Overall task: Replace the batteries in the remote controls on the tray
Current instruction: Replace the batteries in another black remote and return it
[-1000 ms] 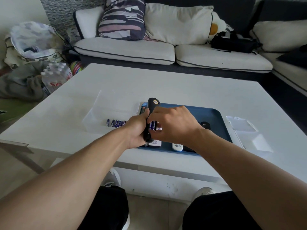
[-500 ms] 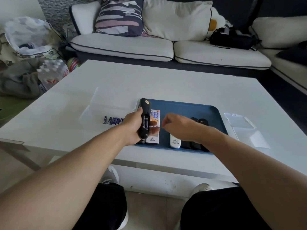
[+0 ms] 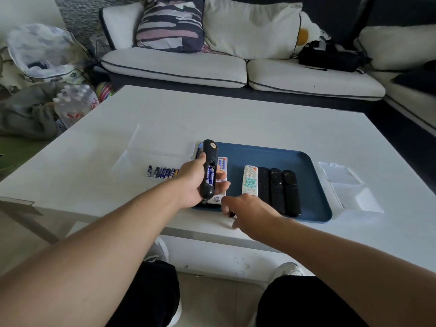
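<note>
- Over the blue tray point(image 3: 306, 180), the right hand point(image 3: 247, 210) has dropped to the near rim, fingers loosely curled, holding nothing.
- The left hand point(image 3: 195, 182) still grips the black remote point(image 3: 208, 169), two batteries point(image 3: 209, 175) showing.
- Five remotes lie on the tray.

Left arm reaches forward from lower left, forearm bare; left hand point(image 3: 195, 182) is palm-up, thumb on the far side and fingers point(image 3: 223, 184) curled under a black remote point(image 3: 208, 169), holding it back-side up. Right arm comes in from lower right, also bare, angled toward centre; right hand point(image 3: 245, 212) is palm-down, low over the near edge of the table point(image 3: 236, 119), fingers spread and loosely bent, gripping nothing visible. Hands are near each other but apart, right one just below and right of the left; both knees show below in black trousers.
</note>
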The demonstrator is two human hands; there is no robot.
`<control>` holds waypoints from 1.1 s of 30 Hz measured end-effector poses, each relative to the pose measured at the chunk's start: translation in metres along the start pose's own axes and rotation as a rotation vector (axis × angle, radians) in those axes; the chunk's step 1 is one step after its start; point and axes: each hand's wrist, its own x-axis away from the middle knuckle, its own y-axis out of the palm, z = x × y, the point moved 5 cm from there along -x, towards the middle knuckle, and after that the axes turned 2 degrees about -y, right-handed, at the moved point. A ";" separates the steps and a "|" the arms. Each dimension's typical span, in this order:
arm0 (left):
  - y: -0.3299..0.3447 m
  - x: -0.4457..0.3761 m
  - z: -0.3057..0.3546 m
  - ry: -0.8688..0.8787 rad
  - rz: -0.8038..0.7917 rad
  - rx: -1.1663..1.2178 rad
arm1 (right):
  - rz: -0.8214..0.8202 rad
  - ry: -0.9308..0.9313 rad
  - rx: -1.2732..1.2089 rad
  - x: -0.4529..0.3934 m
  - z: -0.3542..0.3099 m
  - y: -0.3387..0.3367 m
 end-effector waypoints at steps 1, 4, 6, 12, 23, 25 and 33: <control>0.001 0.001 0.000 0.000 -0.006 -0.001 | 0.005 -0.007 0.008 0.001 0.000 0.002; 0.004 0.003 0.001 0.006 -0.028 -0.003 | 0.018 -0.044 0.016 0.003 0.001 0.008; 0.006 0.003 0.001 0.010 -0.043 0.004 | 0.028 -0.041 0.020 0.005 0.000 0.008; 0.010 0.005 0.001 0.031 -0.093 -0.022 | 0.037 -0.023 0.092 0.011 0.002 0.005; 0.032 0.019 0.009 0.113 -0.350 -0.008 | 0.710 -0.055 -0.226 0.018 -0.003 -0.090; 0.037 0.025 0.010 0.113 -0.387 0.025 | 0.704 -0.073 -0.200 0.018 -0.005 -0.092; 0.038 0.027 0.009 0.118 -0.416 0.037 | 0.700 -0.123 -0.048 0.016 -0.010 -0.095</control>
